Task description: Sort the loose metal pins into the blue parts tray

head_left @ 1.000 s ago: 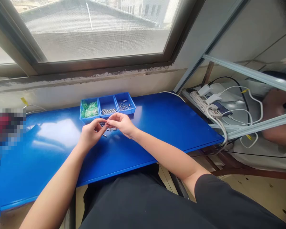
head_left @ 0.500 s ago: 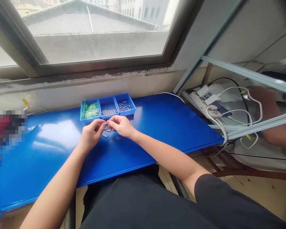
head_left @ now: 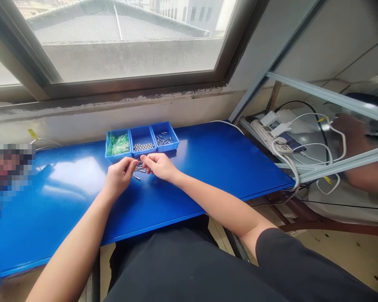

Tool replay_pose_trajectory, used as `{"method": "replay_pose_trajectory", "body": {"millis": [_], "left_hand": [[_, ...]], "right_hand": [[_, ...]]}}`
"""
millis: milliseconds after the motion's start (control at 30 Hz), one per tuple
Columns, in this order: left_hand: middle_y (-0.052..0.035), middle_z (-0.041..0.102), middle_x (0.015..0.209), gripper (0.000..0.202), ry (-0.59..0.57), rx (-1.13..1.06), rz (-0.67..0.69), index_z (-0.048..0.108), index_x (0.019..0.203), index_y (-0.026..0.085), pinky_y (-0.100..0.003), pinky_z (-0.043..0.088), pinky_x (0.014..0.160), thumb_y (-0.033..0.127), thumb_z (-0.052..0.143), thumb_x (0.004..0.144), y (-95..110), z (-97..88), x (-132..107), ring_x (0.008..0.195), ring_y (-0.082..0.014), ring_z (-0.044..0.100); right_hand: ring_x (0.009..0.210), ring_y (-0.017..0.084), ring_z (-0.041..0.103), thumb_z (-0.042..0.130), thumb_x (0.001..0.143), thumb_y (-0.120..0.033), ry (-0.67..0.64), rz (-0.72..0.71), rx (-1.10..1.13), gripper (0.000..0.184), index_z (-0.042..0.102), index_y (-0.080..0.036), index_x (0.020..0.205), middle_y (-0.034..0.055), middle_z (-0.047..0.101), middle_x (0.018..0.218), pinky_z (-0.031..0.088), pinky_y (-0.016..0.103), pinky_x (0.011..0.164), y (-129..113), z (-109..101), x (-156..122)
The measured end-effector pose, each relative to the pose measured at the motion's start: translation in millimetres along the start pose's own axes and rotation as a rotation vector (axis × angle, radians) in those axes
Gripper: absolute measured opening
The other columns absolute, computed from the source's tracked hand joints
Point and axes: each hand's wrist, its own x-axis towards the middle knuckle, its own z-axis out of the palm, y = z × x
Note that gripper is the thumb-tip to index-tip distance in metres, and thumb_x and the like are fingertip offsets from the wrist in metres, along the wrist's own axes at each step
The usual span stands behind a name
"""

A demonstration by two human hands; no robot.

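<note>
My left hand [head_left: 119,173] is closed in a pinch above the blue table, fingertips facing my other hand. What it pinches is too small to make out. My right hand [head_left: 157,165] is also closed, thumb against fingers, with its tips a small gap from the left ones; its contents are hidden. Beneath and between them lies a loose pile of slim metal pieces [head_left: 140,169] on the table. Just beyond the hands stand three joined blue bins: one with green and clear pieces [head_left: 119,144], one with metal rings [head_left: 144,147], one with thin metal pins [head_left: 164,140].
The blue table [head_left: 189,197] runs along a wall under a window. To the right, a metal frame [head_left: 327,94] borders a power strip [head_left: 267,133] with white cables. Another person's arm [head_left: 362,155] shows beyond the frame. A blurred patch covers the far left.
My fingertips have drawn slightly apart; half a second ago they met over the pile. The bins stay in place.
</note>
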Motion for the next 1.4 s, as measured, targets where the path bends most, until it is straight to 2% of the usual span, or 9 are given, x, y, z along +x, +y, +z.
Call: {"method": "replay_pose_trajectory", "body": {"millis": [167,467,633,833,1067,1200,1400], "left_hand": [[0.0016,0.057,0.058,0.031,0.002,-0.012,-0.018,0.063,0.078,0.017,-0.021,0.039,0.052,0.042,0.050,0.092,-1,-0.7,0,0.052,-0.0098,0.046],[0.0039,0.051,0.054,0.027,0.008,-0.032,-0.028,0.063,0.084,0.018,-0.021,0.035,0.049,0.042,0.052,0.091,-1,0.5,0,0.047,-0.0093,0.041],[0.0059,0.047,0.052,0.023,0.009,-0.037,-0.037,0.062,0.089,0.019,-0.021,0.034,0.050,0.040,0.052,0.092,0,0.6,0,0.045,-0.0086,0.038],[0.0075,0.043,0.051,0.021,0.007,-0.028,-0.034,0.061,0.092,0.019,-0.021,0.033,0.050,0.038,0.053,0.092,1,0.4,0,0.045,-0.0084,0.037],[0.0080,0.043,0.053,0.021,0.010,-0.045,-0.071,0.060,0.103,0.019,-0.021,0.034,0.052,0.035,0.052,0.092,2,-0.3,0,0.046,-0.0087,0.037],[0.0085,0.041,0.052,0.020,-0.001,-0.021,-0.066,0.061,0.103,0.019,-0.021,0.035,0.054,0.033,0.051,0.092,3,-0.2,0,0.046,-0.0085,0.037],[0.0079,0.043,0.054,0.022,-0.021,-0.010,-0.057,0.062,0.101,0.018,-0.021,0.036,0.054,0.034,0.050,0.092,0,0.7,0,0.047,-0.0083,0.038]], "right_hand": [[0.051,0.010,0.054,0.059,0.080,-0.067,0.040,0.011,-0.004,0.053,0.059,-0.016,0.065,-0.0017,0.056,0.052,0.042,0.023,0.055,-2,-1,0],[0.052,0.010,0.053,0.063,0.080,-0.060,0.046,-0.020,0.044,0.044,0.055,-0.018,0.070,-0.0034,0.054,0.055,0.045,0.024,0.056,-3,1,0],[0.057,0.010,0.056,0.067,0.079,-0.049,0.041,-0.051,0.050,0.033,0.056,-0.017,0.078,-0.0027,0.058,0.064,0.046,0.023,0.056,3,1,2],[0.060,0.010,0.060,0.074,0.073,-0.046,0.069,-0.031,0.161,0.035,0.061,-0.016,0.086,0.0007,0.065,0.075,0.050,0.024,0.056,0,1,3],[0.058,0.008,0.061,0.079,0.067,-0.044,0.154,0.021,0.349,0.038,0.063,-0.016,0.087,0.0001,0.067,0.075,0.047,0.020,0.050,-5,-2,7],[0.055,0.007,0.057,0.080,0.066,-0.039,0.213,0.058,0.424,0.033,0.064,-0.016,0.084,-0.0020,0.065,0.070,0.045,0.018,0.047,-12,-6,8],[0.058,0.006,0.058,0.072,0.078,-0.029,0.436,0.060,0.368,0.018,0.066,-0.016,0.088,-0.0003,0.067,0.075,0.044,0.016,0.046,-18,-16,12]]}}
